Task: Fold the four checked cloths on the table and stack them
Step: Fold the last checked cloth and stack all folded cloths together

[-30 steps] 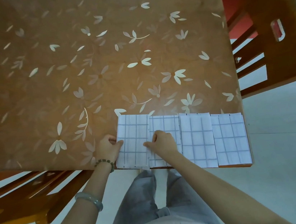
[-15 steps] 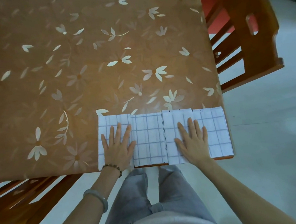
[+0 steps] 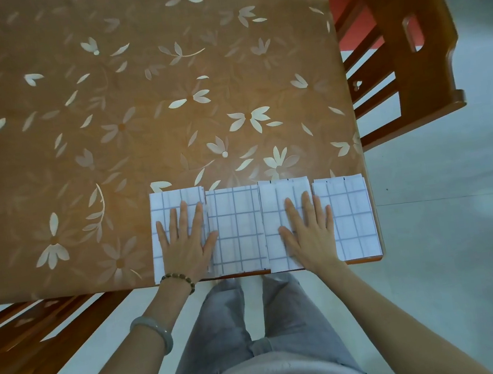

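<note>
Right, four folded checked cloths (image 3: 239, 250) lie edge to edge in one row along the near edge of the surface (image 3: 107, 142), ending at its right corner; none is stacked. My left grip (image 3: 184, 245) rests flat, fingers straight and spread, on the leftmost cloth (image 3: 175, 201). My right grip (image 3: 310, 231) lies just as flat on the third cloth (image 3: 273, 208), its little finger over the rightmost cloth (image 3: 352, 216).

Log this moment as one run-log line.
phase: folded, not stacked | cloths: four in a row along table edge | left hand: flat on leftmost cloth | right hand: flat, mainly on third cloth | next: probably stacking
</note>
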Demonstrator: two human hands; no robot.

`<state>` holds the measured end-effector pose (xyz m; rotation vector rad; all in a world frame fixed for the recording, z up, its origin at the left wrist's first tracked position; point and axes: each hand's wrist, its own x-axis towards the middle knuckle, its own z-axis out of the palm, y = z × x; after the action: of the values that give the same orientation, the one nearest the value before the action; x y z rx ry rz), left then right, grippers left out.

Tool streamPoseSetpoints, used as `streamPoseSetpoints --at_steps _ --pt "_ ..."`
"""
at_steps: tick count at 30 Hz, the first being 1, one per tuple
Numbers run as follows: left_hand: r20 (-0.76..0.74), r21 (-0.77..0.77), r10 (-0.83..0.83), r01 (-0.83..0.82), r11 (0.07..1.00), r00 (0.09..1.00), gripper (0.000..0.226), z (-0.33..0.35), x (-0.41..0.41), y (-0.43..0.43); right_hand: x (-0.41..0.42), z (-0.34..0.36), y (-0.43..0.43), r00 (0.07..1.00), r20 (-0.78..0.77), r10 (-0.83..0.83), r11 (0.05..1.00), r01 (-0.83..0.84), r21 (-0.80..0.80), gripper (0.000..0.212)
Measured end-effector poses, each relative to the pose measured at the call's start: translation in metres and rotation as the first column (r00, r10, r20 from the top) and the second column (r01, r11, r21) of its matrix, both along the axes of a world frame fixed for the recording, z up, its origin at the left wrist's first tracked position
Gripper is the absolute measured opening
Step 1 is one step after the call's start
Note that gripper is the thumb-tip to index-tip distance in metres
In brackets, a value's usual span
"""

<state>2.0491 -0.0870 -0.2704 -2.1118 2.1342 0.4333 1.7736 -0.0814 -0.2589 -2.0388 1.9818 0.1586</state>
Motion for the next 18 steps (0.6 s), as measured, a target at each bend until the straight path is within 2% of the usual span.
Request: streamPoseSetpoints --at_steps 3,6,11,18 --pt "-0.033 -0.039 -0.109 0.107 0.993 0.994 0.071 0.009 -0.019 0.0 -0.019 0.003 -0.003 0.995 0.013 -0.094 0.995 0.095 -0.028 0.067" --pt "-0.027 -0.025 -0.202 0.202 0.979 0.979 0.07 0.01 -0.038 0.004 -0.035 -0.003 -0.002 0.986 -0.003 -0.165 0.986 0.165 0.018 0.072" --pt "0.004 0.014 -0.196 0.196 0.981 0.981 0.072 0.001 -0.038 0.009 -0.034 -0.007 -0.002 0.981 0.007 -0.192 0.98 0.191 0.063 0.078" --pt "0.018 0.014 -0.189 0.189 0.982 0.982 0.073 -0.001 -0.034 0.009 -0.027 -0.005 -0.005 0.983 0.014 -0.184 0.982 0.183 0.047 0.075"
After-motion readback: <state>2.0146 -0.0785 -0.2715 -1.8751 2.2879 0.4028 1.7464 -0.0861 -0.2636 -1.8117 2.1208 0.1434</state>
